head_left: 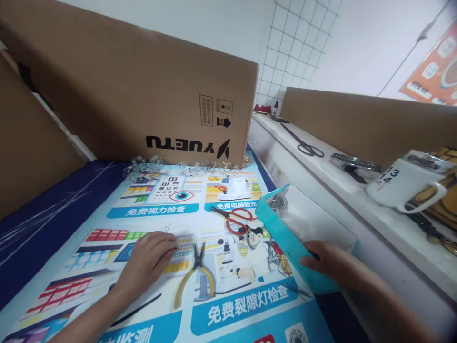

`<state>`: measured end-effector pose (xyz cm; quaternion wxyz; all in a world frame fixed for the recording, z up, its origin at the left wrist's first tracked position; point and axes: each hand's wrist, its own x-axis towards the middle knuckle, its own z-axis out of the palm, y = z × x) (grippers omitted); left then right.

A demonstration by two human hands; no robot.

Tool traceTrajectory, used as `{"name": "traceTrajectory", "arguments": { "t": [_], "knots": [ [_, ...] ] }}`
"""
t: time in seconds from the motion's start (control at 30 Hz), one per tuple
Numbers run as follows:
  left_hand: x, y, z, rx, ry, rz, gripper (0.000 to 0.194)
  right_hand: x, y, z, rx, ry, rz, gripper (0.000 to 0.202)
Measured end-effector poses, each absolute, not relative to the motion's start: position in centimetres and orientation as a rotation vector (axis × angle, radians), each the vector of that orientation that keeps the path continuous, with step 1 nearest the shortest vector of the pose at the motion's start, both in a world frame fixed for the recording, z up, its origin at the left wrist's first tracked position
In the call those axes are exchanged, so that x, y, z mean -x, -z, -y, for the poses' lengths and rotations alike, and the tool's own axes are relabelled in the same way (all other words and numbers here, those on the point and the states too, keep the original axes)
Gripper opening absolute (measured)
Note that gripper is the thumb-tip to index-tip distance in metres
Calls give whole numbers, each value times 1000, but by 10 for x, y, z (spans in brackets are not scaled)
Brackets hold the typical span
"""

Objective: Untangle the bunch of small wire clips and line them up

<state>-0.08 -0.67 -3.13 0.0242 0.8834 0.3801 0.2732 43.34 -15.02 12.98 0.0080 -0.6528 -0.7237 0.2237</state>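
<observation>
Carton (143, 90) – "YUETU" upside-dn – R hand (326, 262) at teal box (283, 239).

It looks like a makeshift craft workshop: the bench (82, 190) carries pliers (197, 262), red-handled scissors (226, 215), tangled silvery wire pieces (150, 167) and an open teal box (285, 233), with a big cardboard panel (124, 85) behind. The poster (153, 209) spread underneath offers free eyesight checks (an optician's advertisement, serving here as a work surface), and a mug (400, 183) stands on the white ledge (342, 190) alongside.
</observation>
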Motion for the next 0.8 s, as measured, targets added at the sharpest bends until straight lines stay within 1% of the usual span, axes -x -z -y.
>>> {"name": "traceTrajectory", "arguments": {
  "t": [0.1, 0.17, 0.23, 0.33, 0.47, 0.57, 0.7, 0.8],
  "knots": [
    [2, 34, 5, -2742, -842, -1159, 18, -418, -114, 155, 2377, -225, 2269, 21],
    [3, 35, 5, -2745, -863, -1154, 18, -408, -103, 160, 2515, -54, 2232, 19],
    [4, 36, 5, -2752, -890, -1153, 18, -398, -97, 164, 2573, 18, 2218, 18],
    [4, 38, 5, -2776, -879, -1144, 17, -381, -96, 170, 2605, 26, 2236, 16],
    [4, 38, 7, -2808, -801, -1145, 17, -369, -96, 174, 2600, 9, 2256, 22],
    [5, 39, 7, -2830, -762, -1145, 16, -367, -95, 177, 2499, -73, 2269, 19],
    [9, 45, 4, -2843, -762, -1135, 16, -367, -100, 180, 2402, -167, 2294, 23],
    [12, 51, 0, -2856, -789, -1119, 15, -366, -112, 182, 2372, -259, 2301, 25]
  ]
}}
